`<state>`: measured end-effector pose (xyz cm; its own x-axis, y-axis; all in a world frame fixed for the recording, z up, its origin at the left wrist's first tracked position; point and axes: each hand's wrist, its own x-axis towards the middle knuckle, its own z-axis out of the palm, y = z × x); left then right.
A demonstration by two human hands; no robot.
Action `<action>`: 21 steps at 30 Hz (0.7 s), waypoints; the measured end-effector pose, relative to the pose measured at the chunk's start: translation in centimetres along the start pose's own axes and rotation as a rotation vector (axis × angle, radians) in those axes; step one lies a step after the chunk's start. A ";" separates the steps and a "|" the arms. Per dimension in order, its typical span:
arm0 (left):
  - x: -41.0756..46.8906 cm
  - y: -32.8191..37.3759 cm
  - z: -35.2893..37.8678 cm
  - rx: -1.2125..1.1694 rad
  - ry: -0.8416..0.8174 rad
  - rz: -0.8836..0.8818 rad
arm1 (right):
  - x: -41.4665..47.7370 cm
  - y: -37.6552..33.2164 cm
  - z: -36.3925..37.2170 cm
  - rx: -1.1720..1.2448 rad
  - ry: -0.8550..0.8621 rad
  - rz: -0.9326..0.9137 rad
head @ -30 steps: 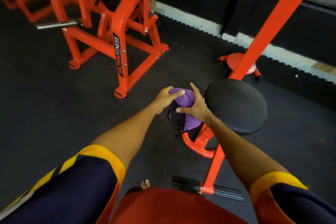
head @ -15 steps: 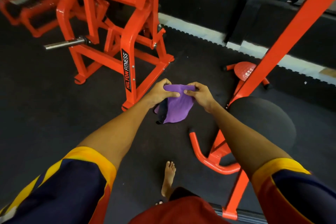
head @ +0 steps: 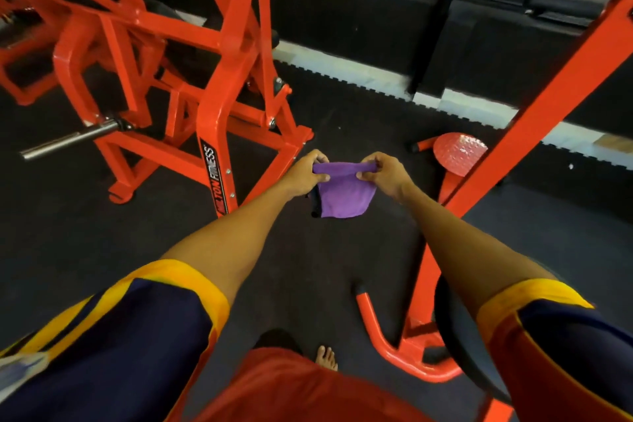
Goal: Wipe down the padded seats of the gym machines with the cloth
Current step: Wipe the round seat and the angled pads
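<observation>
Holding cloth stretched at mid-frame, left grip and right grip each pinching its top edge, off any pad. Seat lower right; probably more wiping ahead.

Purple cloth hangs, pinched at top corners — black padded seat lower right.

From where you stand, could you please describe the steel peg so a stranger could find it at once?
Start at the orange machine on the left. Low on its left side a steel peg juts sideways. It is the only unpainted silver bar among orange tubes.
</observation>
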<state>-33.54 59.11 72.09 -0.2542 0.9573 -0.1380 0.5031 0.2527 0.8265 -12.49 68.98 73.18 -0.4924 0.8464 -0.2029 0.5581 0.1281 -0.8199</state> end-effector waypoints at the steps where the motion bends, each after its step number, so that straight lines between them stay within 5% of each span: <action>1: 1.3 0.1 -0.1 0.000 -0.009 -0.015 | 1.2 -0.1 -0.3 -0.002 -0.002 -0.010; 21: 41.5 0.4 -6.3 0.062 -0.099 -0.060 | 38.0 -1.9 -7.7 -0.074 0.073 0.064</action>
<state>-49.10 98.02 70.18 -0.2036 0.9487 -0.2420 0.5401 0.3150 0.7804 -27.12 104.83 71.14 -0.4056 0.8892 -0.2114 0.6355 0.1081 -0.7645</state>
